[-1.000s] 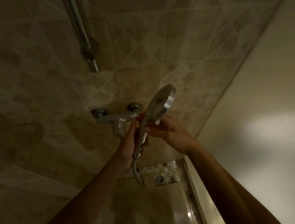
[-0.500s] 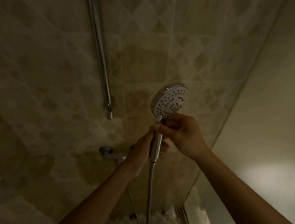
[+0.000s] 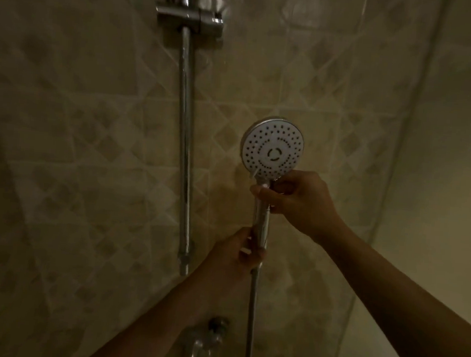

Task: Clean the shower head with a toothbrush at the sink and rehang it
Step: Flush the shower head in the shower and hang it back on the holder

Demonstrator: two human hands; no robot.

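Note:
The shower head [image 3: 272, 149] is upright, its round white spray face turned toward me, right of the chrome slide rail [image 3: 184, 146]. My right hand [image 3: 300, 201] grips the top of its chrome handle just under the face. Lower down, my left hand [image 3: 236, 258] holds the bottom of the handle where the metal hose [image 3: 250, 320] joins and hangs straight down. The holder bracket [image 3: 190, 20] sits high on the rail, up and left of the head. No toothbrush is in view.
A beige diamond-patterned tiled wall [image 3: 77, 137] fills the view. The chrome mixer tap [image 3: 207, 342] is at the bottom centre, below my left forearm. A plain lighter wall [image 3: 447, 195] stands on the right.
The view has tilted upward, bringing the rail's bracket into sight. Both hands have raised the shower head, and its spray face has turned from side-on to facing me.

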